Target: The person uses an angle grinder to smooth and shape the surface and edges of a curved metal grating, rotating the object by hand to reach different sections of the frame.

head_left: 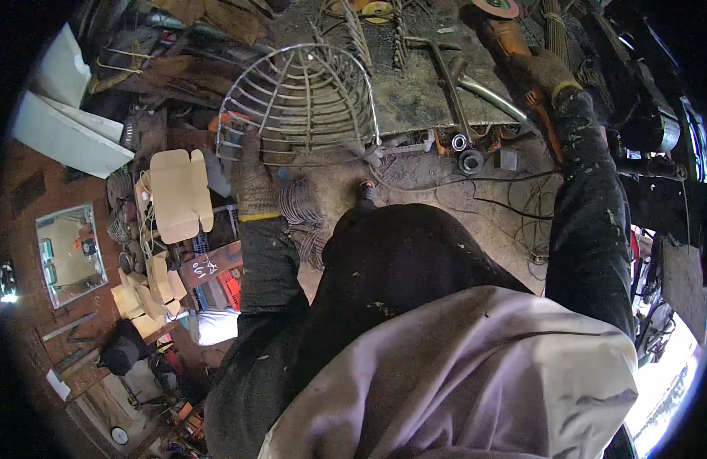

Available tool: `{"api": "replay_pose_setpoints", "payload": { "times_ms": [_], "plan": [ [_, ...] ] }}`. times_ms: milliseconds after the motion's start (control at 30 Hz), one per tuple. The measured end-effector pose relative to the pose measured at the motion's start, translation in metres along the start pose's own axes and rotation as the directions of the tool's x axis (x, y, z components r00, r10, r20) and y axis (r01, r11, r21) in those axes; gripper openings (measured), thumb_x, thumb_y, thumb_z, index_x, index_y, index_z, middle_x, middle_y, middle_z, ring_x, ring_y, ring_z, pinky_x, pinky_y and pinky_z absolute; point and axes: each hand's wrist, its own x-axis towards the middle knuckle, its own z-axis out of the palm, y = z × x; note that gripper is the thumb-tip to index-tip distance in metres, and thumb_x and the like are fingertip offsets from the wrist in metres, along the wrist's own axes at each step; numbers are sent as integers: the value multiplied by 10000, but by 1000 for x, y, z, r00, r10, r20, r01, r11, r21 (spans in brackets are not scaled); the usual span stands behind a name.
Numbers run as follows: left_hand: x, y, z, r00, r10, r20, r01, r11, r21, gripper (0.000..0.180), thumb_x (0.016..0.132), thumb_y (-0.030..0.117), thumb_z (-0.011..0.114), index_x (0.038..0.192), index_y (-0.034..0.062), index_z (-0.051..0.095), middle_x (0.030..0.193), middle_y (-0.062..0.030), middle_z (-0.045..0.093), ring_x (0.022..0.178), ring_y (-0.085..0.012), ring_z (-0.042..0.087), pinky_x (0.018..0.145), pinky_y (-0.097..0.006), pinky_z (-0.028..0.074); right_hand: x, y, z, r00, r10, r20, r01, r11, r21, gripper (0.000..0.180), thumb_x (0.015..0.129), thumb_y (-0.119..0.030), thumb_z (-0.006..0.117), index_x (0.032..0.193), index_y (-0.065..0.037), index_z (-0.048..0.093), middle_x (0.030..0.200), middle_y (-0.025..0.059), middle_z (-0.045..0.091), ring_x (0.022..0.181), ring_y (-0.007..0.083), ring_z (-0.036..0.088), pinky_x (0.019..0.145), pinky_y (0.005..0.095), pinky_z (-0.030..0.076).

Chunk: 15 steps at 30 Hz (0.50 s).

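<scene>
The two hands are well apart. The left hand (257, 180), in a grey knitted glove with a yellow cuff, grips the lower left side of a rounded silver wire basket (308, 107) at the near edge of a grimy dark workbench (426, 99) (wires partly hide the fingers, so their exact wrap is hard to tell). The right hand (548, 73), gloved alike, is clamped around an orange angle grinder (508, 38).

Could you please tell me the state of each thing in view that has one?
Wire basket, left hand at its lower left.
Grinder, gripped in right hand; cannot tell if running.
Carton, flaps open.
T-bar, lying down.
Wire coil, wound.
</scene>
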Motion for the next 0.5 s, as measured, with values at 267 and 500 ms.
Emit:
{"api": "replay_pose_setpoints", "payload": {
  "times_ms": [267,500],
  "plan": [
    [-11,72,8,977,72,201,-46,990,-130,338,1004,255,661,1237,11,641,1105,-146,728,887,-244,742,713,-363,639,-60,-52,-42,983,173,-62,-162,975,155,708,855,-630,661,1276,-62,691,1202,260,697,1117,423,673,952,485,526],
    [-43,88,25,978,147,150,-120,978,-173,343,977,260,706,1211,15,651,1049,-129,733,837,-215,736,669,-318,625,-110,-79,-50,927,232,-294,-219,973,78,743,848,-641,670,1342,-87,645,1216,261,686,1143,410,666,977,490,527]
  ]
}}
